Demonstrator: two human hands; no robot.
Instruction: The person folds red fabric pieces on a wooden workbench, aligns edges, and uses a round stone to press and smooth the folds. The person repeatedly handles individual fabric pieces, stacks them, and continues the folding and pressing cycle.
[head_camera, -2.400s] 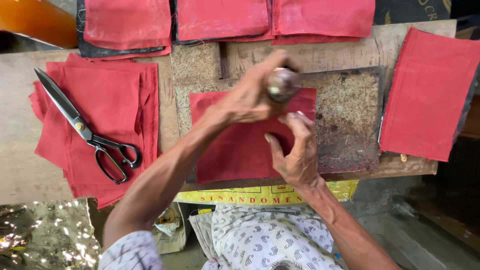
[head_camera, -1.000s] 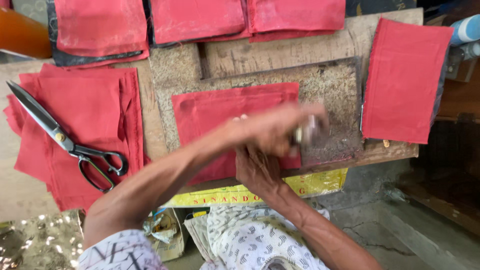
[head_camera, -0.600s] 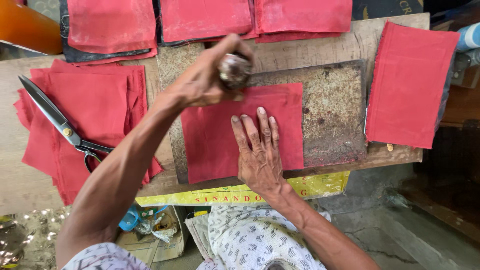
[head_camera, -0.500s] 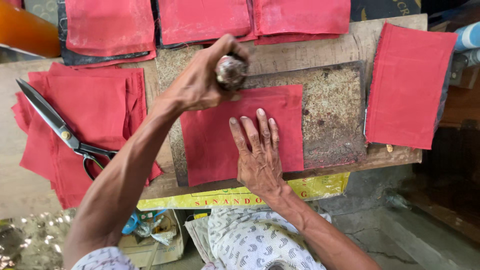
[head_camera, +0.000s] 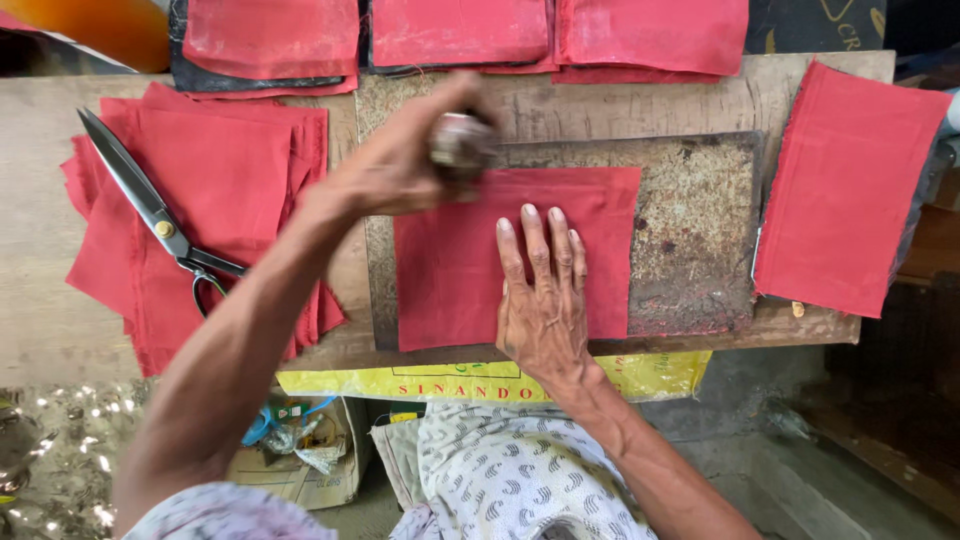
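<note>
While a yellow printed strip (head_camera: 480, 380) hangs along the near edge of the wooden desk (head_camera: 40, 300) at six o'clock, a person works a red cloth square (head_camera: 450, 270) laid on a dark, worn slab (head_camera: 690, 230) at the centre. Below the strip, at seven o'clock, a small cardboard box (head_camera: 300, 470) holds crumpled wrappers. The left hand (head_camera: 395, 170) has its grip closed tight around a small rounded tool (head_camera: 458, 145), blurred, which sits at the cloth's top edge, toward eleven o'clock of the square. The right hand (head_camera: 543, 300) lies flat on the cloth with fingers spread and straight, its grip open, pressing the lower right part of the square at about five o'clock. The tool stands just above and left of the right hand's fingertips, near but not touching. A stack of red cloth pieces (head_camera: 220, 190) lies at nine o'clock with long scissors (head_camera: 155, 215) resting on it. More red pieces (head_camera: 460, 30) line the far edge at twelve o'clock, and another red piece (head_camera: 850, 190) lies at three o'clock.
</note>
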